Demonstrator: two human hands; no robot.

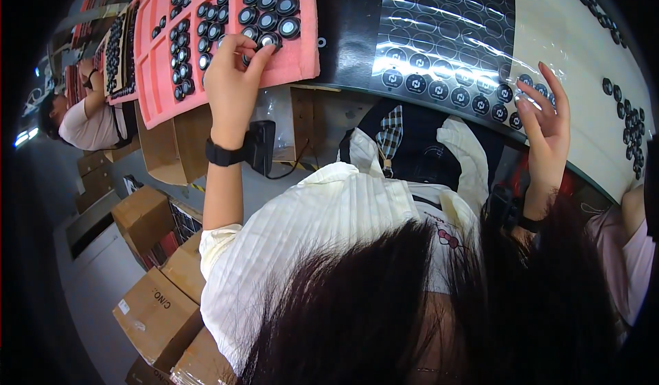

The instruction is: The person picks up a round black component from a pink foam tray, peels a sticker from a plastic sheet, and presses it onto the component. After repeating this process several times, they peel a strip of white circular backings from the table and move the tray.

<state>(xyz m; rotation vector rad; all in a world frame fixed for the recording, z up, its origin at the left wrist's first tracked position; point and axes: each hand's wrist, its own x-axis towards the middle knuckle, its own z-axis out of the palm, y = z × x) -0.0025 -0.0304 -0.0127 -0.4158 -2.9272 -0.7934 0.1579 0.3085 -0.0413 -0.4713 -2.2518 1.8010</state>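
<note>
My left hand (235, 86) is at the front edge of a pink foam tray (296, 68), fingers and thumb pinched around a small round black part (270, 40) with a pale centre. Rows of similar round parts (267, 21) fill the tray's slots around it. Over to the right, my right hand (549, 131) hovers with fingers apart, near the front corner of a clear sheet (446, 25). Round black stickers (438, 88) with a white mark line that sheet's near rows; farther rows show only ring outlines. I see nothing held in the right hand.
On the right of the bench, more loose round black parts (630, 127) lie on a pale surface (576, 49). Cardboard boxes (156, 309) are stacked at lower left. A person (89, 114) works at far left, and another person's arm (633, 220) shows at right.
</note>
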